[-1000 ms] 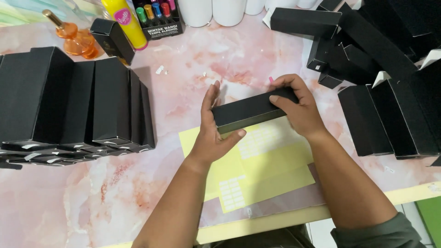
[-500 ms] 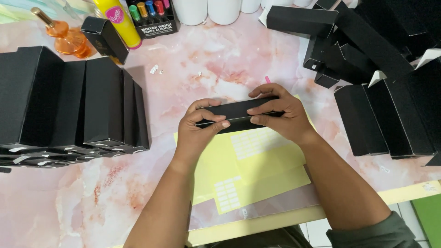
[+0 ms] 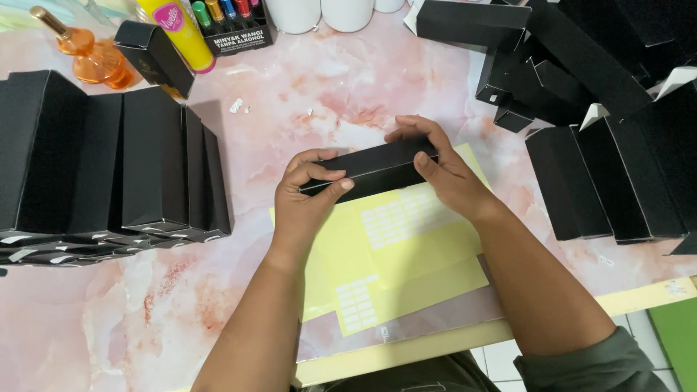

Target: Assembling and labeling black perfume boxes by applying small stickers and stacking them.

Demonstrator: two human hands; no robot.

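Note:
A long black cardboard box lies flat between both hands, just above the yellow sticker sheets on the pink marbled table. My left hand pinches the box's left end with fingers curled over its top edge. My right hand grips the right end, fingers over the top and thumb on the front face. The sheets carry rows of small white labels.
A row of upright black boxes fills the left side. Loose black boxes pile up at the right. An orange glass bottle, a yellow bottle, a small marker display and white cups stand at the back.
The box was tilted up on my left palm a second ago; both hands have since closed over its ends and brought it down flatter over the yellow sheets.

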